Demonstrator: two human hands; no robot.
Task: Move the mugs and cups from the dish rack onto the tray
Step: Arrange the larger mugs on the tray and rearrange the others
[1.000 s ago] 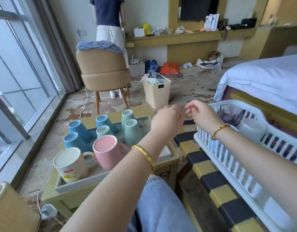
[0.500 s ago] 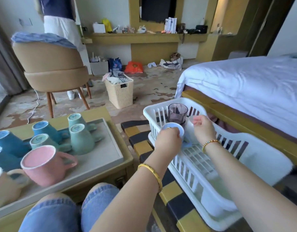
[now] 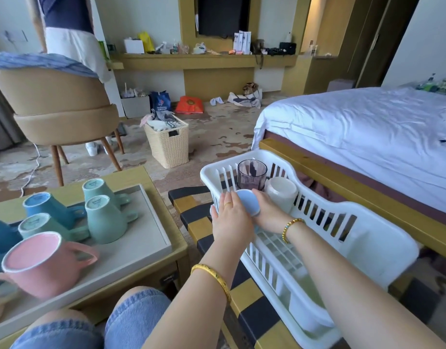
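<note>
The rack [image 3: 347,217] sat at four o'clock from the tray [image 3: 151,235], with a checkered bench under it. It looked like light, springy plastic, likely to shift if tugged.

The tray, at nine o'clock, held six mugs fully in view: two blue, three green, and one pink mug [image 3: 38,260]. A seventh cream one was cut off at the lower left edge, and a dark blue shape at the left edge could have been another; I could not tell.

Three vessels were left in the rack. The tumbler [image 3: 251,175] stood upright at twelve o'clock in its far corner, clear and probably slick and brittle. The white cup [image 3: 281,193] sat just beside it at two o'clock.

The blue cup [image 3: 248,204] lay between both hands at the rack's near wall. It seemed ceramic: stiff, fairly heavy, chippable, best taken round the body, not the rim. The left hand [image 3: 230,222] pressed flat against its side with fingers spread; the right hand [image 3: 267,214] cupped it from the other side, so the two clasped it together.
</note>
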